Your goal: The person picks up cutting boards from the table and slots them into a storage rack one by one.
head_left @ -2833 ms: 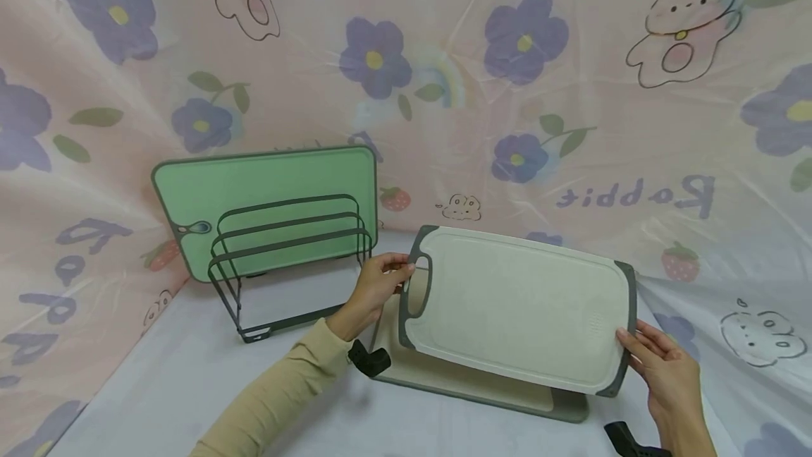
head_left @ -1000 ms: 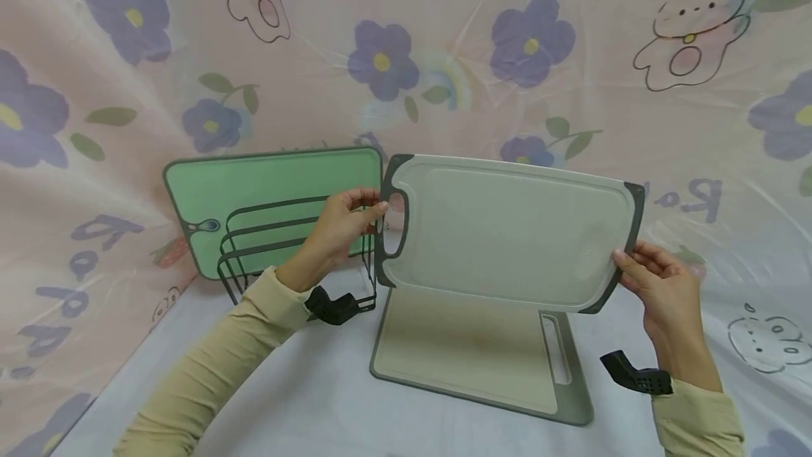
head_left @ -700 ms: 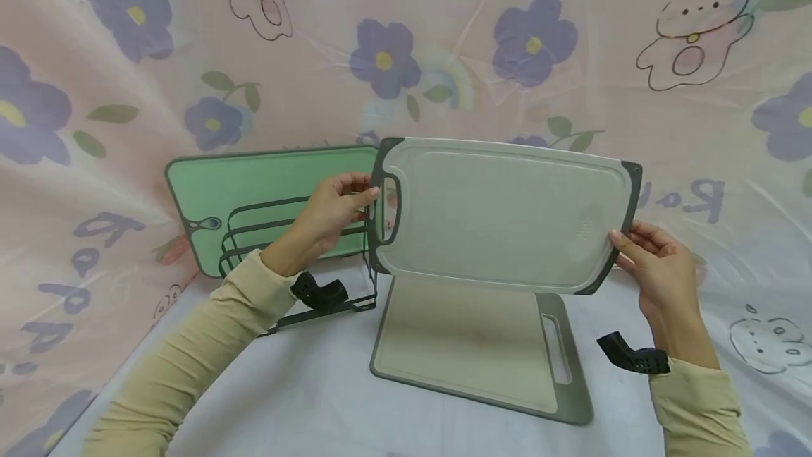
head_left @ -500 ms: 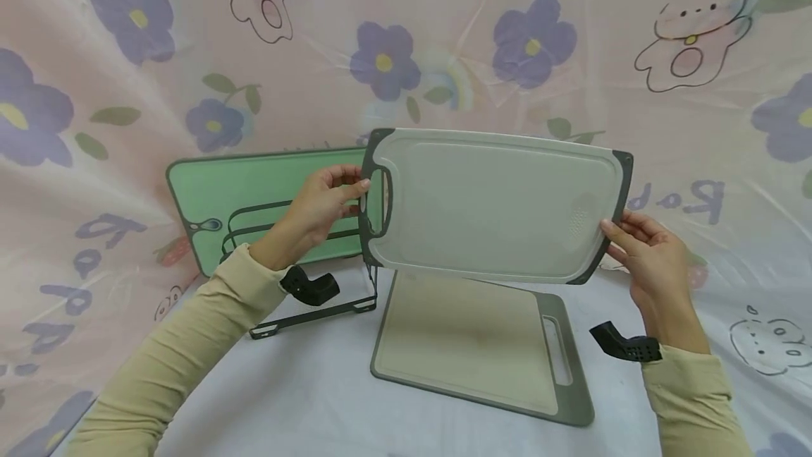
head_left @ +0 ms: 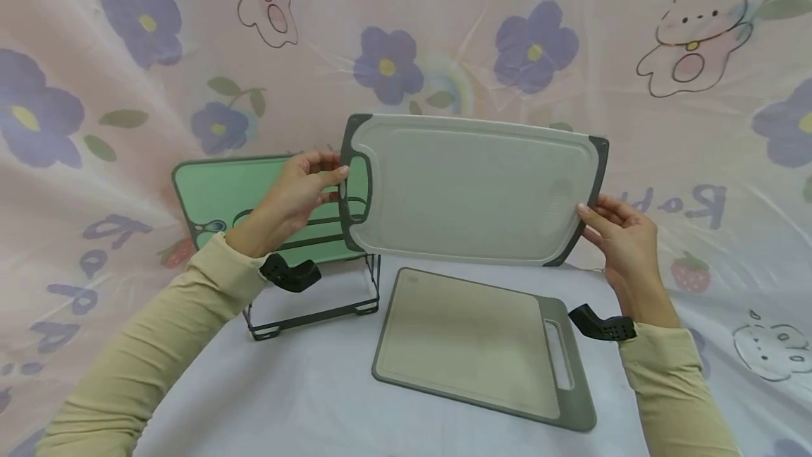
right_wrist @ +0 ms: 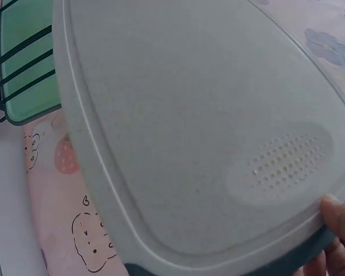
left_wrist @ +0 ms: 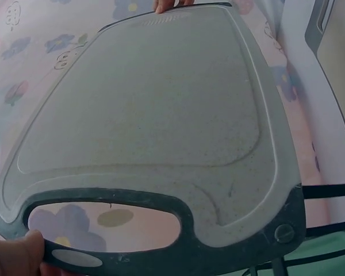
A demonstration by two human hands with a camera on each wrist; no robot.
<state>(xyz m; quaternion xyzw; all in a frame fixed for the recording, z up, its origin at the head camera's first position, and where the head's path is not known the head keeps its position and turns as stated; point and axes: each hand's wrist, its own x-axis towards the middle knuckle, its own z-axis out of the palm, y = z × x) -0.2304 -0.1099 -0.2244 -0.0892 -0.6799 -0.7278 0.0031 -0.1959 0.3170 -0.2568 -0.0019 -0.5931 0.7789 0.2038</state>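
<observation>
A pale grey cutting board (head_left: 463,189) with dark ends is held up off the table, its broad face toward me. My left hand (head_left: 288,192) pinches its handle end, thumb in front, beside the long handle slot. At the opposite end my right hand (head_left: 624,245) grips the dark edge, its thumb (right_wrist: 339,218) near a patch of small raised bumps. Left of the board stands a dark wire rack (head_left: 311,319), partly covered by my left hand and the board. A green cutting board (head_left: 216,185) stands upright at the rack's back.
A beige cutting board (head_left: 469,344) with a grey-green border and slotted handle lies flat on the white table (head_left: 304,393), below the raised board. A printed cloth (head_left: 444,34) with flowers and rabbits hangs behind. Each wrist carries a black camera mount (head_left: 292,273).
Both hands have lifted the pale grey cutting board from over the beige one and carried it up and left. It now overlaps the right part of the rack and the green board.
</observation>
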